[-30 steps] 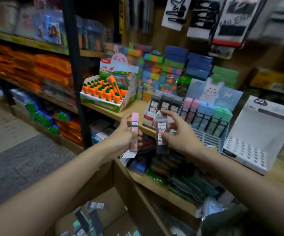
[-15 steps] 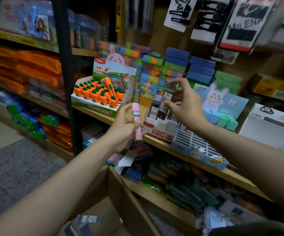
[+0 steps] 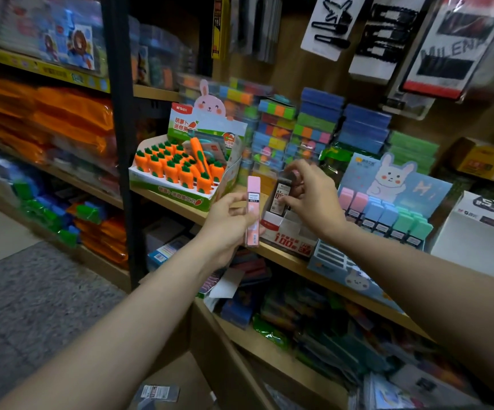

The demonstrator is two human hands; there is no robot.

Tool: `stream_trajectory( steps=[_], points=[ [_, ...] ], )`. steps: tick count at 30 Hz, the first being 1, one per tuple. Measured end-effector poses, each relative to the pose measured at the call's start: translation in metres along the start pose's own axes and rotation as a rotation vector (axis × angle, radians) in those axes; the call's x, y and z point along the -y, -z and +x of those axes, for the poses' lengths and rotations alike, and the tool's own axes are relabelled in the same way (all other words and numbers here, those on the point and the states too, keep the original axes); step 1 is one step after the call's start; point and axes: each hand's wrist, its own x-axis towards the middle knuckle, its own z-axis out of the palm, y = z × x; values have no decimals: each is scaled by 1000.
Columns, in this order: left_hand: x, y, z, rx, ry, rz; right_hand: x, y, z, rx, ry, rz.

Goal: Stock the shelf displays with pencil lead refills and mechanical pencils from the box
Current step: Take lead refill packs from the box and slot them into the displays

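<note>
My left hand [image 3: 228, 223] grips a pink lead refill case [image 3: 253, 213], held upright in front of the shelf edge. My right hand [image 3: 314, 199] reaches over the small white and red display box [image 3: 287, 232] and pinches the top of a dark lead refill case [image 3: 280, 196] that stands in the box. To the right stands the blue bunny display [image 3: 388, 214] with rows of pink, blue and green refill cases. Down at the bottom edge lies a dark refill pack [image 3: 158, 393] in the cardboard box [image 3: 186, 377].
A carrot eraser display [image 3: 180, 170] stands left of the refill box. Stacks of coloured sticky notes [image 3: 314, 128] fill the back of the shelf. A white empty display [image 3: 482, 235] is at the right. Hair clip cards [image 3: 388, 34] hang above. A black upright post [image 3: 121, 137] divides the shelving.
My right hand has lowered the dark refill case from above the display box down into it. My left hand with the pink case has stayed near the shelf edge.
</note>
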Motion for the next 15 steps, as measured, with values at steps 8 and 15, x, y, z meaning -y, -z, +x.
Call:
stream_trajectory(
  steps=[8, 15],
  points=[
    [13, -6, -4, 17, -16, 148, 7, 16, 0, -92, -98, 48],
    [22, -31, -12, 114, -118, 207, 15, 62, -28, 205, -249, 403]
  ],
)
